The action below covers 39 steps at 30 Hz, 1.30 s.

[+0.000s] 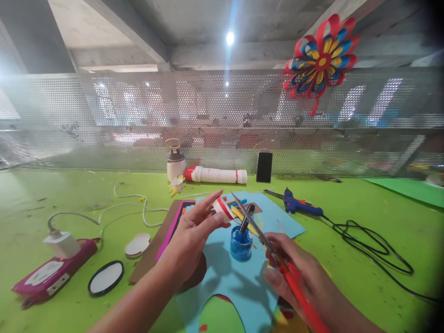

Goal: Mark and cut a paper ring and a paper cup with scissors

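Observation:
My left hand (185, 238) grips a small white paper cup (224, 209) with a red stripe around it, tilted between thumb and fingers. In my right hand (305, 273) is a pair of scissors (294, 287) with red handles, its long blades pointing up and away toward the cup. The blades look nearly closed. Between my hands stands a blue jar (240, 249) holding a dark pen (247, 218). Beneath lies light blue paper (217, 252), with yellow and brown scraps around the jar.
A blue glue gun (301, 204) with a coiled black cord lies right. Left are a purple power strip (57, 275) with a plugged-in charger, a black-rimmed disc (106, 278) and a white lid (138, 245). Stacked cups (220, 175), a sprayer (175, 165) and a phone (264, 167) stand behind.

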Tool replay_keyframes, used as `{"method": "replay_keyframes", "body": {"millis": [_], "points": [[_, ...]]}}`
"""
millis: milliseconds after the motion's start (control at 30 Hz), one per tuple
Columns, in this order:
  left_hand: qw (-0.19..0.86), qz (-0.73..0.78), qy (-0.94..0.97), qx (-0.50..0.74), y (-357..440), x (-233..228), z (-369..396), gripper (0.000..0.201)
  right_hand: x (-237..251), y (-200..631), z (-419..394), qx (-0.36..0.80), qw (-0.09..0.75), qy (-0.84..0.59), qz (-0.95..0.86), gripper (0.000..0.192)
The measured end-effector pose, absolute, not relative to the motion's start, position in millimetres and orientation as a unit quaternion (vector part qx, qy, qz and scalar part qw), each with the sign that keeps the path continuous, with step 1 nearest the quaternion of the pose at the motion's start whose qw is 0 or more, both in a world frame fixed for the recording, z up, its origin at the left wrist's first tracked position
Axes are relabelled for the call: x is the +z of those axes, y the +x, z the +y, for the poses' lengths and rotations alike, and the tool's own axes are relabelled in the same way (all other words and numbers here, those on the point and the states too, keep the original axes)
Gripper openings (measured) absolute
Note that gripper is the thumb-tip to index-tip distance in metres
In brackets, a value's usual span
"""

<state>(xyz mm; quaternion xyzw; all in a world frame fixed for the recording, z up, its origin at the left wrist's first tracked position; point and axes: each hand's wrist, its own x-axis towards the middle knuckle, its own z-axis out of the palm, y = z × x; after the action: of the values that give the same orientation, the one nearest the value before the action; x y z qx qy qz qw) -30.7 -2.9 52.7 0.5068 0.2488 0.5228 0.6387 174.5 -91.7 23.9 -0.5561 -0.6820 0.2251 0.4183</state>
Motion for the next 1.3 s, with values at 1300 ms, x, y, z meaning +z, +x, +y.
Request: {"method": "replay_keyframes", "body": {"millis": [1300], "points": [[0.741,0.219,0.394,0.498,-29.2,54.4,3.6,0.031,32.5,168.5,-88.3,0.244,0.433,-0.582,-0.643,0.036]]}}
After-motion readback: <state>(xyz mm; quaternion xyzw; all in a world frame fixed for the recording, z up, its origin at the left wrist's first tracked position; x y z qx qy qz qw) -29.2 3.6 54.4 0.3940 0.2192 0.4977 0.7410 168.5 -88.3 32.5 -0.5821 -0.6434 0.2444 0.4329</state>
